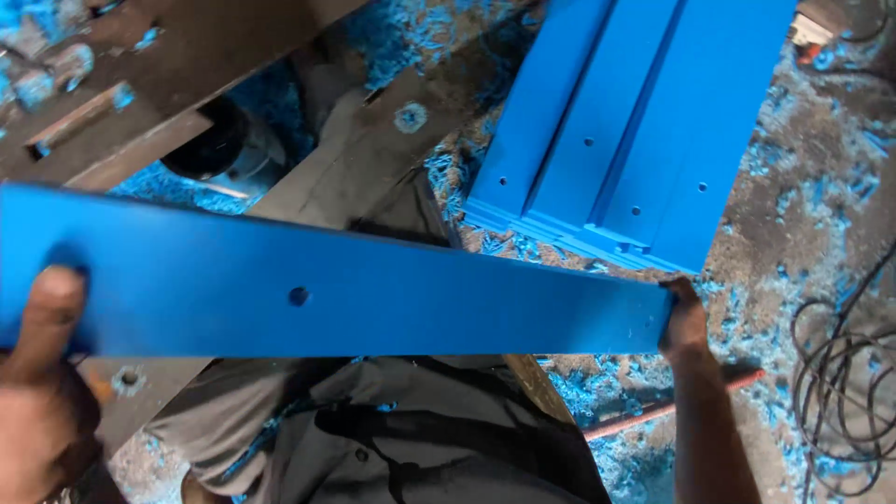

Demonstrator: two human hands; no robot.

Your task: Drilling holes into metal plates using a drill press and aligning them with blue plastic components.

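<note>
left hand (42, 373) pinches one end of long blue board (327, 289) | right hand (684, 317) grips the other end, keeping it level | blue stack (635, 121) lies beyond

We have one view only, from the head, looking steeply down and close over the long blue board (355, 294) (it spans nearly the whole width) toward the shaving-strewn floor (803, 215).

Both hands (42, 392) (684, 317) closed — arms apart
</note>
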